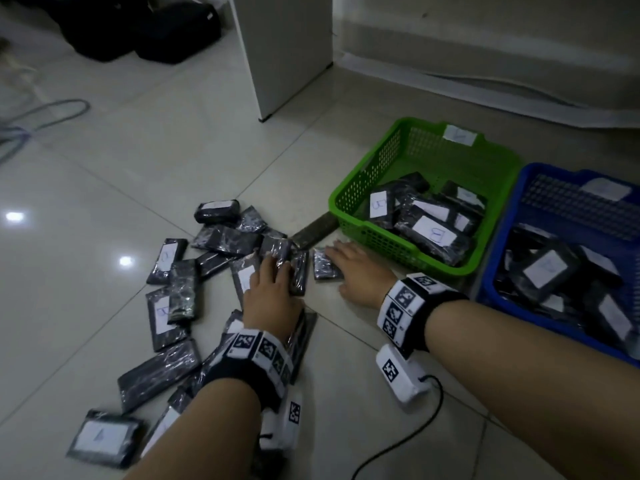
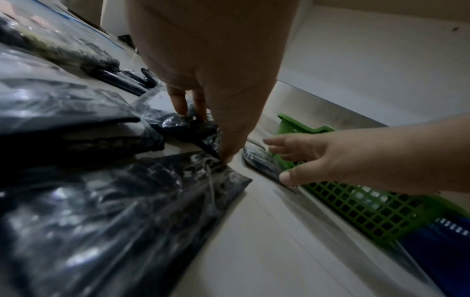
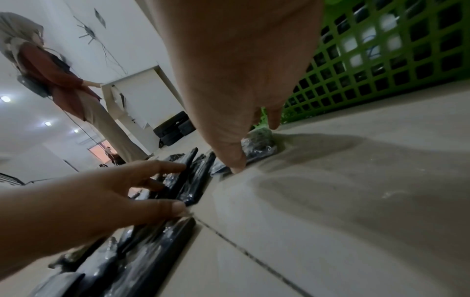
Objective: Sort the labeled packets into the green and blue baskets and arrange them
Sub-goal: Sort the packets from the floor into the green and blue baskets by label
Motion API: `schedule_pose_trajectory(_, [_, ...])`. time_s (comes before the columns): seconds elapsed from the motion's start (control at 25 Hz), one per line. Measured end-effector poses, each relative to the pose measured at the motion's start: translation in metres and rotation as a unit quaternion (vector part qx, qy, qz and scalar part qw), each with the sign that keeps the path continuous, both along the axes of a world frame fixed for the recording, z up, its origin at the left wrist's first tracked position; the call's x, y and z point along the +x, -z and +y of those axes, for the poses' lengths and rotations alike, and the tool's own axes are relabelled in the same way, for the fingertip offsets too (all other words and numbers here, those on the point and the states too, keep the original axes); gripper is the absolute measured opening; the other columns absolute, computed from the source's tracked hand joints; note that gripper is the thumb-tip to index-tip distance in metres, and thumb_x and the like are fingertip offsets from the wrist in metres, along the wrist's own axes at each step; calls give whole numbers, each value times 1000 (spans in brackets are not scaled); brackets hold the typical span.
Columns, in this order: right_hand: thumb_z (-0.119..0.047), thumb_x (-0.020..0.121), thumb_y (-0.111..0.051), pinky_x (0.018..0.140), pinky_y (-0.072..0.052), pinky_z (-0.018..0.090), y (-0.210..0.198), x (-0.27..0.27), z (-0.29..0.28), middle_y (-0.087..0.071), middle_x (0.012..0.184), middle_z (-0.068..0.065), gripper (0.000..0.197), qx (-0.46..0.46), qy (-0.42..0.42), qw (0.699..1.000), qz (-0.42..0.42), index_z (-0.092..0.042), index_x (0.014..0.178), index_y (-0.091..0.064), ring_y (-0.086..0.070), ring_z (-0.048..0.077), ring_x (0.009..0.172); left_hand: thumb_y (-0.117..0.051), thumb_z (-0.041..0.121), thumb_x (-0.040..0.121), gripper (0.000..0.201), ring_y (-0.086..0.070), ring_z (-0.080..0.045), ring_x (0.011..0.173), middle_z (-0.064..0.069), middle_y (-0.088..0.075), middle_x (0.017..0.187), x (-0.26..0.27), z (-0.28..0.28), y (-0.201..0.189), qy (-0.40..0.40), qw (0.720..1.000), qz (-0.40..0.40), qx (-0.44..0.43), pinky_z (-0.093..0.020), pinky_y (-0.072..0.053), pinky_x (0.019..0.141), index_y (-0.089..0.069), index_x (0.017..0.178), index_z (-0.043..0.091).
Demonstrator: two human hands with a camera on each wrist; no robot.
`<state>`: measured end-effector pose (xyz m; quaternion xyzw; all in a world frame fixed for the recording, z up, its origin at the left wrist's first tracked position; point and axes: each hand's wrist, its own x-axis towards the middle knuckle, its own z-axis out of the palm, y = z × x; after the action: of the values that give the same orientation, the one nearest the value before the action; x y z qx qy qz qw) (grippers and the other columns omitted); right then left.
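Observation:
Several black plastic-wrapped packets (image 1: 180, 289), some with white labels, lie scattered on the tiled floor. My left hand (image 1: 277, 271) rests flat on the middle of the pile, fingers spread over two packets (image 1: 277, 247) and thumb tip down at a packet's edge (image 2: 227, 157). My right hand (image 1: 337, 268) reaches over a small lone packet (image 1: 322, 271) beside the green basket (image 1: 377, 168); its fingers are extended above it and its thumb is beside it. The green basket holds several labeled packets, and so does the blue basket (image 1: 568, 202) to its right.
A dark flat strip (image 1: 313, 230) lies against the green basket's near corner. Behind stand a white cabinet panel (image 1: 287, 53), black bags (image 1: 145, 26) and a loose cable (image 1: 45, 116). A person (image 3: 58, 80) stands by a white table across the room.

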<state>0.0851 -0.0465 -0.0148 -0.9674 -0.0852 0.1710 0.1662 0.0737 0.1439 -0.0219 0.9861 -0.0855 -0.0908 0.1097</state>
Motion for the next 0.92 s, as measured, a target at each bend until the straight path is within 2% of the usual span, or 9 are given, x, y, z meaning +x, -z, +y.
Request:
schedule_pose_trajectory(0.16, [-22, 78, -69, 101, -41, 41, 5, -9, 5, -41, 135, 3, 66, -51, 2, 997, -53, -20, 135, -36, -34, 28, 125, -61, 33, 82, 68, -29, -35, 133, -11, -31, 147, 14, 2, -3, -14, 1000, -19, 10, -47, -34, 105, -31, 142, 25])
schedule_pose_trajectory(0.28, [-20, 85, -55, 88, -41, 36, -6, -21, 3, -52, 119, 7, 40, -47, 11, 997, -66, -15, 123, -48, -44, 28, 111, -64, 36, 81, 66, -39, -27, 126, -5, -41, 135, 24, 2, -7, -26, 998, -40, 38, -48, -25, 107, -33, 138, 26])
schedule_pose_trajectory(0.36, [-22, 88, -52, 76, -43, 32, -16, -22, -2, -62, 104, 12, 27, 46, 96, 993, -57, -10, 111, -58, -55, 29, 97, -65, 36, 78, 64, -43, -25, 123, -5, -44, 132, 28, 1, -7, -27, 999, -23, 36, -49, -18, 109, -37, 135, 27])
schedule_pose_trajectory(0.44, [-18, 88, -53, 70, -47, 32, -24, -20, -9, -64, 91, 14, 19, 197, 221, 955, -23, -6, 102, -62, -60, 29, 83, -67, 38, 76, 65, -44, -27, 123, -8, -48, 130, 32, 1, -5, -39, 999, 4, 16, -48, -18, 110, -40, 134, 28])
schedule_pose_trajectory(0.52, [-11, 91, -52, 60, -49, 31, -31, -23, -14, -63, 87, 13, 17, 357, 314, 879, 33, -4, 101, -63, -60, 25, 72, -65, 35, 76, 60, -50, -29, 119, -8, -56, 123, 32, -1, -8, -51, 998, 13, -24, -47, -23, 109, -44, 132, 26])
schedule_pose_trajectory(0.64, [-11, 94, -50, 45, -49, 25, -41, -29, -21, -62, 92, 15, 19, 456, 345, 819, 47, -4, 106, -63, -60, 22, 67, -56, 15, 83, 41, -62, -30, 98, -10, -67, 105, 25, -9, -24, -62, 983, 0, -173, -35, -45, 88, -55, 124, 16])
schedule_pose_trajectory(0.76, [-14, 95, -50, 44, -48, 26, -52, -38, -35, -65, 92, 10, 20, 488, 349, 800, 16, -9, 111, -61, -60, 19, 67, -63, 15, 84, 33, -63, -18, 88, -3, -69, 98, 18, -21, -40, -91, 932, 44, -348, -30, -50, 81, -62, 117, 17])
schedule_pose_trajectory(0.84, [-15, 97, -49, 44, -49, 27, -59, -48, -45, -64, 88, 9, 16, 501, 362, 786, -14, -11, 106, -61, -60, 20, 67, -69, 15, 82, 35, -67, -18, 92, -1, -70, 102, 17, -30, -51, -129, 858, 117, -483, -39, -55, 85, -60, 116, 17])
schedule_pose_trajectory(0.92, [-16, 98, -47, 46, -51, 28, -62, -55, -55, -64, 85, 10, 15, 506, 378, 775, -33, -11, 101, -61, -60, 21, 64, -64, 8, 87, 32, -68, -22, 85, -8, -70, 102, 14, -41, -63, -138, 778, 186, -584, -39, -58, 74, -56, 118, 8])
